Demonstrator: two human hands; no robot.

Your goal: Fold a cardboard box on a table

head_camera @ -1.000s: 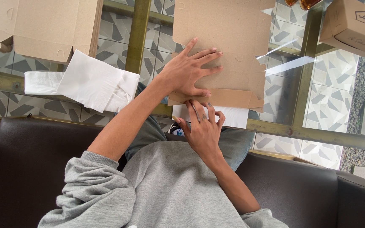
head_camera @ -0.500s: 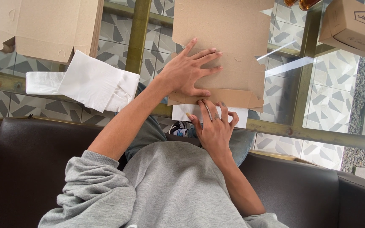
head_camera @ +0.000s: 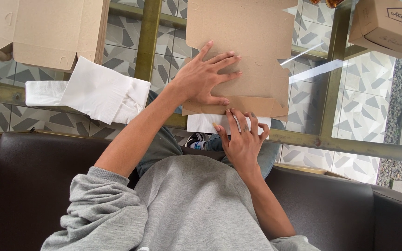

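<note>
A flat, unfolded brown cardboard box blank (head_camera: 252,32) lies on a glass table top (head_camera: 364,79) in front of me. My left hand (head_camera: 203,79) lies palm down on its near part with fingers spread, pinning it. My right hand (head_camera: 240,137) is at the blank's near edge. Its fingertips touch the narrow folded flap (head_camera: 257,106) and the white paper sheet (head_camera: 201,123) that sticks out from under it. Neither hand grips anything.
A stack of white paper sheets (head_camera: 98,90) lies to the left. Another flat cardboard blank (head_camera: 47,32) lies at the far left, and an assembled brown box (head_camera: 389,25) stands at the far right. The table has a brass-coloured frame (head_camera: 147,42). I sit on a dark sofa (head_camera: 33,186).
My right hand has shifted a little to the right along the near flap, and its fingers have spread. My left hand has stayed flat on the cardboard.
</note>
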